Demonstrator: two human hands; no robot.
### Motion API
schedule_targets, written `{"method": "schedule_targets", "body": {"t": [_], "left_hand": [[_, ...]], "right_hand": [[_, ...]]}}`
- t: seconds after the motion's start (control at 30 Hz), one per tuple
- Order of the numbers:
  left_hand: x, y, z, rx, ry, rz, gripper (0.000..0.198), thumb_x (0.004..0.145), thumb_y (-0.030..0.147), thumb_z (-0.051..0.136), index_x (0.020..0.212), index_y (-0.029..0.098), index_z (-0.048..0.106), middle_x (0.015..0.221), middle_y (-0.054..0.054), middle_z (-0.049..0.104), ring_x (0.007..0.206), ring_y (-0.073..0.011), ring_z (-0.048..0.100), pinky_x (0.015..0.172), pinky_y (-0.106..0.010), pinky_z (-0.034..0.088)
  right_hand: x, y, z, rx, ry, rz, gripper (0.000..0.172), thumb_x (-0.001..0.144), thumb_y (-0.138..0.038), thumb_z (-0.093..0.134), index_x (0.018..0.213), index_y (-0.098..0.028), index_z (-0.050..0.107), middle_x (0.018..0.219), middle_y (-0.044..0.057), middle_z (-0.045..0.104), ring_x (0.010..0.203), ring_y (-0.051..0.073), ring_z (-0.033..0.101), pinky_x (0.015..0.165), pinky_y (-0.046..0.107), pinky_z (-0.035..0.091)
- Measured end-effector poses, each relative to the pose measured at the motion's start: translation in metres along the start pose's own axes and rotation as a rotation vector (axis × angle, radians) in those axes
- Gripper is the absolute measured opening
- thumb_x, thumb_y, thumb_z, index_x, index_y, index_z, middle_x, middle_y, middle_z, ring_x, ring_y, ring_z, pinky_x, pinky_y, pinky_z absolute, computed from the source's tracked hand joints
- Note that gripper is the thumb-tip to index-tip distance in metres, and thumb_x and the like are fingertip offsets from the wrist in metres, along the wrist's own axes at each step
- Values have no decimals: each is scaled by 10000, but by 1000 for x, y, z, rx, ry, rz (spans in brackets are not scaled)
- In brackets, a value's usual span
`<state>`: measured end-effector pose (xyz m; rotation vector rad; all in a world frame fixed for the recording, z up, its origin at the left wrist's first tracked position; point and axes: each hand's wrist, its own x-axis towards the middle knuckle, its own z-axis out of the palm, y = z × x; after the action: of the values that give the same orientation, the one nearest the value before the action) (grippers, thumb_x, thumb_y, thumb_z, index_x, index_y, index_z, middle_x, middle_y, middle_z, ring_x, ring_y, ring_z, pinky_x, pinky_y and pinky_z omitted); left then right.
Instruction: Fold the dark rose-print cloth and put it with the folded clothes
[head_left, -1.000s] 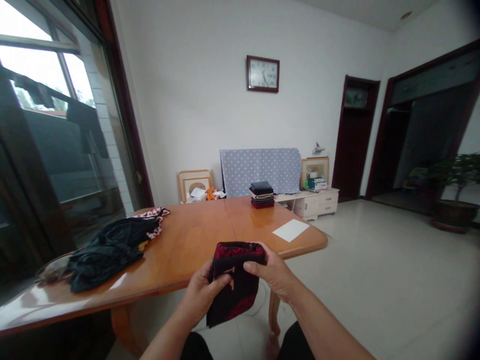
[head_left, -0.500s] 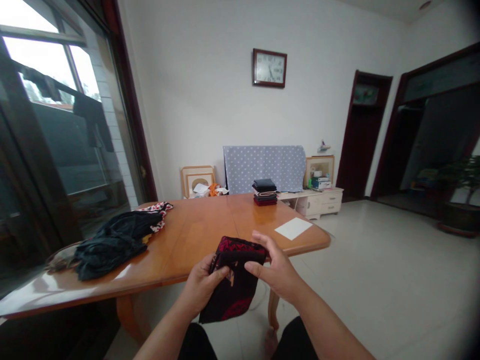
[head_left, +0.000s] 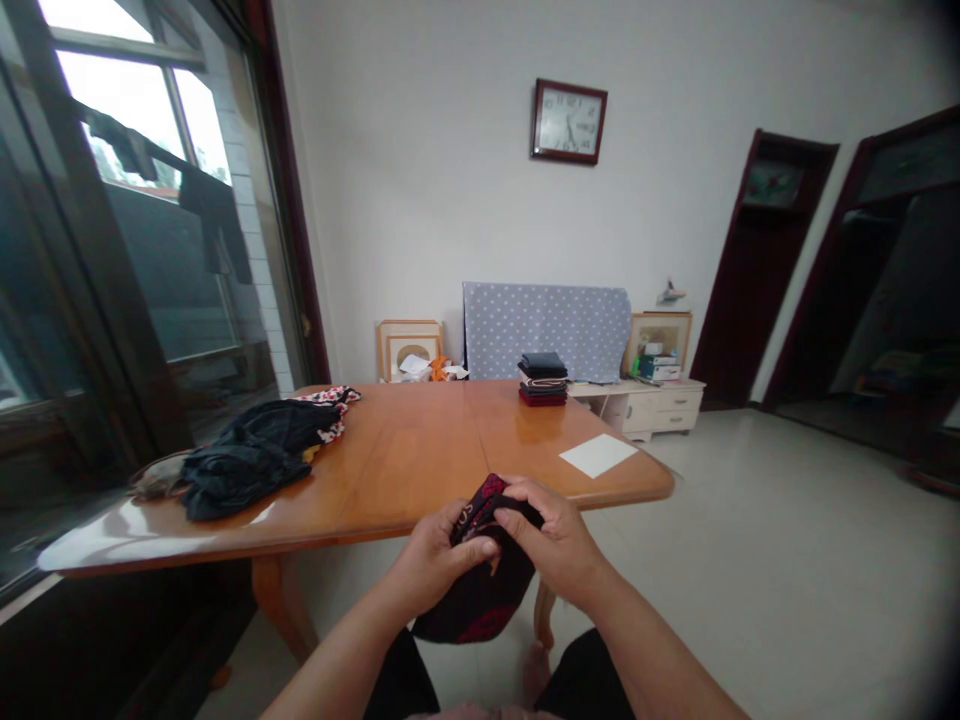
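A black cloth with red pattern (head_left: pixel 480 590) hangs bunched in front of me, just off the near edge of the wooden table (head_left: pixel 420 450). My left hand (head_left: pixel 439 555) is closed on its left side, thumb on top. My right hand (head_left: pixel 551 540) is closed on its upper right part, fingers curled over the fold. Both hands almost touch each other over the cloth. Its lower half droops below my hands toward my lap.
A heap of dark clothes (head_left: pixel 251 455) lies on the table's left part. A stack of folded cloths (head_left: pixel 543 378) sits at the far edge, a white sheet (head_left: pixel 598 455) near the right edge. Windows stand on the left; a low cabinet (head_left: pixel 656 405) and doorways lie to the right.
My hands have drawn together and the cloth has gone from a held-out flat fold to a bunched bundle. The view has shifted right and down a little.
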<state>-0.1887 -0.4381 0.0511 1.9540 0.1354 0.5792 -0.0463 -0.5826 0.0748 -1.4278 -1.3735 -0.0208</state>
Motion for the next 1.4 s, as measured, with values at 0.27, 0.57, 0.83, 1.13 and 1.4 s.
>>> {"method": "schedule_targets", "body": {"t": [0.27,0.57,0.83,1.13,1.4], "left_hand": [[-3,7,3,-93,-98,56,415,908,495,586,1140,151,580,1002,-64,645,918,-212,591,787,-289,462],[-2,23,6,-100,-122,-16,279,871,325,645,1096,170,587,949,-25,629,874,-174,579,783,-277,464],[-1,31,6,-72,-238,-8,201,884,281,615,1052,173,637,936,-26,663,844,-169,595,771,-279,458],[12,30,5,-277,-306,-50,384,871,449,670,1139,178,622,1007,-57,688,901,-193,638,813,-307,489],[10,46,0,-630,-233,-108,683,969,671,272,1333,183,581,1307,-141,638,1212,-283,587,1011,-435,440]], "right_hand": [[-4,8,-1,12,67,20,137,930,-329,585,1007,-243,659,1087,33,692,1017,195,639,911,323,490],[-6,12,0,33,104,164,227,924,-418,580,1054,-233,605,1007,40,702,890,195,662,805,322,523],[-2,9,-24,-96,-137,214,675,842,-563,661,1398,-220,491,1165,104,685,1052,273,644,895,394,492],[-6,7,-31,-96,-50,171,423,940,-566,513,812,-186,645,726,6,657,684,159,582,625,248,442],[-9,37,-55,473,422,480,575,803,-690,627,1032,-169,710,942,81,749,895,269,680,832,387,539]]}}
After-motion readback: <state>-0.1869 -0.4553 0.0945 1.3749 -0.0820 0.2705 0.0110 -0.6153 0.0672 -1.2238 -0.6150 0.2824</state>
